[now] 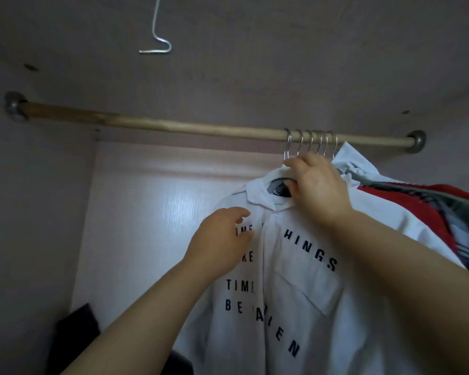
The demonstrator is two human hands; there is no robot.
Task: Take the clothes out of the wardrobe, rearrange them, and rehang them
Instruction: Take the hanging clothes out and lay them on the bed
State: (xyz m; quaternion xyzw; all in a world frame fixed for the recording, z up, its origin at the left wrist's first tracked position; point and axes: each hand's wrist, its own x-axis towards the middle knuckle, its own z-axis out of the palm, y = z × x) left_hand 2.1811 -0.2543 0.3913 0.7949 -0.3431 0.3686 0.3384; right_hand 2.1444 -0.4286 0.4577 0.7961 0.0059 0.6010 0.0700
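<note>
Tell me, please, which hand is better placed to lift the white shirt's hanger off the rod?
Right: the right hand grips the hanger just below its hook on the rod, while the left hand rests lower, on the front of the white shirt.

Wooden rail, matt cloth shirt

Right hand grips hanger; left hand touches shirt
</note>
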